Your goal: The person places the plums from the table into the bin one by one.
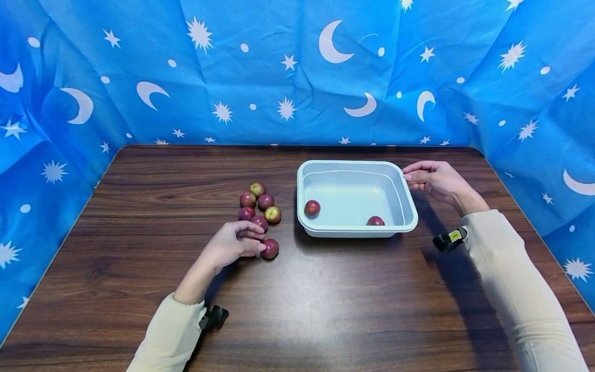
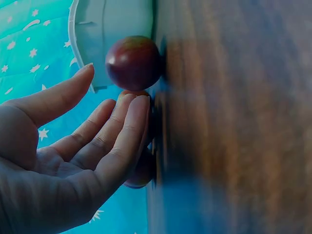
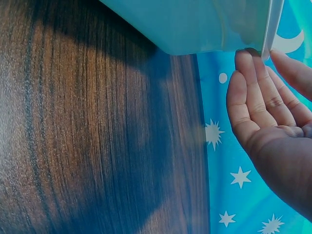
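A pale plastic tub point(image 1: 357, 227) stood on a dark wooden table point(image 1: 325, 310), and everything else lay around it. Inside the tub sat two small red fruits: one point(image 1: 312, 208) near the left wall, the other point(image 1: 375, 221) against the near wall.

To the left of the tub, apart from it, a loose cluster of the same fruits point(image 1: 258, 203) lay on the table. The left hand point(image 1: 234, 245) lay at the near end of that cluster. Its fingers were nearly straight and relaxed, thumb spread apart from them. The fingertips point(image 2: 139, 105) rested against the fruits at the table's surface, while the nearest single fruit point(image 1: 270, 248) sat just off the fingertips, toward the tub. In the wrist view that fruit point(image 2: 133, 62) lay between thumb and fingers, but they had not curled round it, so nothing was gripped.

The right hand point(image 1: 434, 181) was at the far right corner of the tub. Its fingers point(image 3: 251, 87) were held straight and together, their tips touching the tub's rim point(image 3: 271, 29); the thumb lay on the other side of the rim. I could not tell whether it pinched the rim or merely touched it.
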